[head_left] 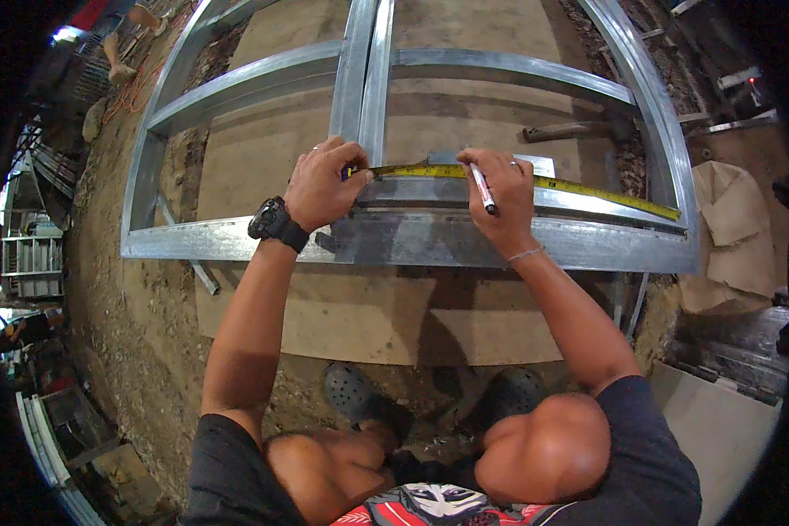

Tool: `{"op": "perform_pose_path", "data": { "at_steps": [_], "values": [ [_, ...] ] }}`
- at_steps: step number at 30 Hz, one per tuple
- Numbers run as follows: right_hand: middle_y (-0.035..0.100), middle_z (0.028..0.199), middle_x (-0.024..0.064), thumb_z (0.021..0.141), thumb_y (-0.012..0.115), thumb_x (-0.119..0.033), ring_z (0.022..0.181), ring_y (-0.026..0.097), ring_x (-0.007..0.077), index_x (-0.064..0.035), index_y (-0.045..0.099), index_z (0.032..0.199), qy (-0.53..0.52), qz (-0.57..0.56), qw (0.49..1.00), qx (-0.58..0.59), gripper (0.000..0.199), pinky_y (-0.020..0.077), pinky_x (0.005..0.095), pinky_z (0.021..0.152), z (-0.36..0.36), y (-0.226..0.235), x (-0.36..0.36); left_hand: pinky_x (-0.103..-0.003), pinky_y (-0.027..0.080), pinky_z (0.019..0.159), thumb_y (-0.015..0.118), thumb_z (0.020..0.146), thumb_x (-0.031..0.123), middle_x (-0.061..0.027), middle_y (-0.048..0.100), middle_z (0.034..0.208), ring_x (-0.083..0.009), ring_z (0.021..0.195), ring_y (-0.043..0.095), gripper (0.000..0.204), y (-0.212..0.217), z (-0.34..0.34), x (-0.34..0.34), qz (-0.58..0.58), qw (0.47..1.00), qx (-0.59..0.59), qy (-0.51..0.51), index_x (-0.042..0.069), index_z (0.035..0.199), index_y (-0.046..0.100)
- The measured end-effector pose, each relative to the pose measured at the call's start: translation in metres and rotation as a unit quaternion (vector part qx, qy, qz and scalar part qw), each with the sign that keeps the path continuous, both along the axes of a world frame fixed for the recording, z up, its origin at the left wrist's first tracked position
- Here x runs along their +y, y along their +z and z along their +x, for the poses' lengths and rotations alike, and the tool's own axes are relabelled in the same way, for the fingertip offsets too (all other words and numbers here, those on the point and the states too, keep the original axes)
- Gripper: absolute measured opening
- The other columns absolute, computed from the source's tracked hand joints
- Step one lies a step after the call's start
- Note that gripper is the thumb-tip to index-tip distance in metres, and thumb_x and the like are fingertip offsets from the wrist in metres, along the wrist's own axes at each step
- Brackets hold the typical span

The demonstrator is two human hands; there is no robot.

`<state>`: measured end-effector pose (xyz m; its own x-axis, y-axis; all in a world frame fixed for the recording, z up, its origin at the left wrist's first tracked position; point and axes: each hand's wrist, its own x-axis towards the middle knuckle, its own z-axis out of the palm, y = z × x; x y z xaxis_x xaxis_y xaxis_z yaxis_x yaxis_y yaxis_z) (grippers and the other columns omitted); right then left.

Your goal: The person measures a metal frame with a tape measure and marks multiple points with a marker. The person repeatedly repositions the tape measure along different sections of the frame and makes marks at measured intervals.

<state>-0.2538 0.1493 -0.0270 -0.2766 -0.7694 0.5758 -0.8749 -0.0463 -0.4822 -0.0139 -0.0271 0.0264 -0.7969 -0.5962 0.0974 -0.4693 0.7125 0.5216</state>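
My left hand (pixel 326 186), with a black watch on the wrist, is closed around a tape measure (pixel 349 172), mostly hidden by the fingers. Its yellow blade (pixel 605 195) runs out to the right, ending near the right corner of a silvery metal frame (pixel 465 241). My right hand (pixel 507 200) grips a white marker (pixel 481 188) with a black end toward me. The marker's upper end is beside the blade, partly behind my fingers; I cannot tell whether it touches. Both hands are above the frame's near rail.
The frame has a double middle bar (pixel 362 79) and cross bars. Beneath it are brown boards (pixel 394 337) on dirt ground. A short pipe (pixel 565 131) lies inside the frame, and brown paper or cloth (pixel 732 223) lies at its right. Another person's foot (pixel 120 72) shows at upper left.
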Motion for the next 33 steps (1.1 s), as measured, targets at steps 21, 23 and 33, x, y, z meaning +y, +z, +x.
{"op": "perform_pose_path", "data": {
  "at_steps": [21,23,33],
  "values": [
    [0.077,0.112,0.0049,0.09,0.069,-0.005,0.106,0.072,0.0284,-0.0185,0.068,0.119,0.007,0.031,0.999,-0.021,0.032,0.0442,0.0431,0.096,-0.001,0.002,0.0,-0.049,0.054,0.086,0.075,0.092,0.02,-0.0131,0.07,0.098,-0.0372,0.096,0.069,0.015,-0.013,0.001,-0.005,0.007,0.999,0.034,-0.004,0.008,0.101,0.077],
    [0.076,0.111,0.005,0.09,0.069,-0.005,0.106,0.072,0.0285,-0.0188,0.068,0.119,0.006,0.024,1.0,-0.016,0.031,0.0438,0.0431,0.096,-0.001,0.001,0.0,-0.049,0.055,0.085,0.076,0.092,0.021,-0.0135,0.07,0.098,-0.0377,0.095,0.07,0.016,-0.013,0.002,-0.004,0.028,0.999,0.031,0.003,0.008,0.102,0.077],
    [0.075,0.11,0.0045,0.086,0.072,-0.006,0.107,0.07,0.029,-0.0211,0.067,0.121,0.001,0.019,1.0,0.022,0.039,0.0427,0.0436,0.097,-0.005,-0.005,0.001,-0.041,0.054,0.083,0.077,0.091,0.017,-0.0138,0.068,0.099,-0.0322,0.091,0.067,0.017,-0.017,-0.001,-0.003,0.016,0.999,0.025,0.028,0.004,0.102,0.075]
  ]
}}
